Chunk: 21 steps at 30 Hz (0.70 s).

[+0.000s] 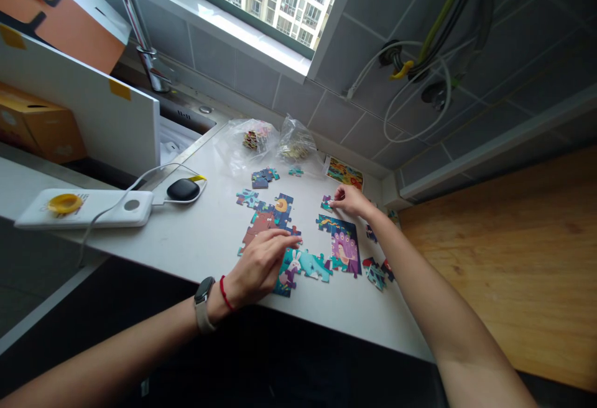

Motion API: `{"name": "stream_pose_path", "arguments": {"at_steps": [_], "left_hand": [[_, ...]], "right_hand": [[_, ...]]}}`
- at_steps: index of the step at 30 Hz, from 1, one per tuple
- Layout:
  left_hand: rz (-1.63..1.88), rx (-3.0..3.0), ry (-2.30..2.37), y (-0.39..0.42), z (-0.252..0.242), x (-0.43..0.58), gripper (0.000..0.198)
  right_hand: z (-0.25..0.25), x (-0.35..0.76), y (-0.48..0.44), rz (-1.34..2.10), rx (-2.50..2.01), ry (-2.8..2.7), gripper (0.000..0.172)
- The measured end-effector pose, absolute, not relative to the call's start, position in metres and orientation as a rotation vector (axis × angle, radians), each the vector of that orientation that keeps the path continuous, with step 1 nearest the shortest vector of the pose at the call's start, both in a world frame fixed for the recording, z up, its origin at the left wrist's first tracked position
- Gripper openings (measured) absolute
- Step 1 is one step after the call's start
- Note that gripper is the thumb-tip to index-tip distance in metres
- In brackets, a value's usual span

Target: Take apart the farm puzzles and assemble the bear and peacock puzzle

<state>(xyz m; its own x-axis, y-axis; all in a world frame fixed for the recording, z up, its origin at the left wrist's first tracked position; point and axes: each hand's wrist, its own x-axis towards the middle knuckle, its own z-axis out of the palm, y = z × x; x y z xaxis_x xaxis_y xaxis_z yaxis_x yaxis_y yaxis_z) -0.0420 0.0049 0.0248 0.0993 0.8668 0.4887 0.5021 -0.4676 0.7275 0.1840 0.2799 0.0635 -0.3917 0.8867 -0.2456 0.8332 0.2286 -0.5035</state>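
Observation:
My right hand pinches a small purple and teal puzzle piece between thumb and fingertips, just above the joined peacock section. Over the lower edge of the brown bear section lies my left hand, its fingers stretched to the right and nothing seen in them. It covers part of that section. Below its fingertips, a teal strip with a white rabbit reaches toward the peacock section. Loose pieces lie by my right forearm, and a few more blue pieces sit farther back.
Clear plastic bags holding pieces stand at the back, beside a colourful picture card. To the left are a white power bank with a cable and a black oval object. A sink and tap lie beyond.

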Motion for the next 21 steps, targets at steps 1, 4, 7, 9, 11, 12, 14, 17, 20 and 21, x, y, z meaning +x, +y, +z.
{"name": "stream_pose_path", "arguments": {"at_steps": [1, 4, 7, 9, 11, 12, 14, 17, 20, 21], "left_hand": [[1.405, 1.841, 1.368, 0.005, 0.024, -0.044, 0.037], [1.476, 1.460, 1.393, 0.005, 0.024, -0.046, 0.032], [1.508, 1.440, 1.350, 0.004, 0.025, -0.045, 0.032], [1.546, 1.563, 1.302, 0.003, 0.028, -0.045, 0.033], [1.569, 1.695, 1.255, 0.002, 0.031, -0.046, 0.034], [1.568, 1.742, 1.240, 0.002, 0.032, -0.046, 0.036], [1.549, 1.777, 1.249, 0.002, 0.032, -0.046, 0.038], [1.497, 1.790, 1.299, 0.003, 0.030, -0.046, 0.039], [1.457, 1.878, 1.298, 0.003, 0.028, -0.046, 0.041], [1.442, 1.906, 1.291, 0.003, 0.028, -0.046, 0.042]], "right_hand": [[0.063, 0.187, 0.276, 0.910, -1.663, -2.333, 0.034], [0.065, 0.194, 0.266, 1.033, -1.611, -2.167, 0.040], [0.075, 0.199, 0.256, 1.182, -1.538, -2.018, 0.047], [0.086, 0.201, 0.245, 1.263, -1.486, -1.941, 0.051], [0.095, 0.204, 0.225, 1.356, -1.436, -1.903, 0.055], [0.097, 0.205, 0.211, 1.422, -1.409, -1.897, 0.056], [0.096, 0.207, 0.176, 1.662, -1.353, -1.917, 0.052], [0.081, 0.208, 0.120, 1.741, -1.327, -1.987, 0.038], [0.064, 0.207, 0.077, 1.617, -1.340, -2.073, 0.025], [0.061, 0.207, 0.068, 1.531, -1.353, -2.083, 0.022]]}}
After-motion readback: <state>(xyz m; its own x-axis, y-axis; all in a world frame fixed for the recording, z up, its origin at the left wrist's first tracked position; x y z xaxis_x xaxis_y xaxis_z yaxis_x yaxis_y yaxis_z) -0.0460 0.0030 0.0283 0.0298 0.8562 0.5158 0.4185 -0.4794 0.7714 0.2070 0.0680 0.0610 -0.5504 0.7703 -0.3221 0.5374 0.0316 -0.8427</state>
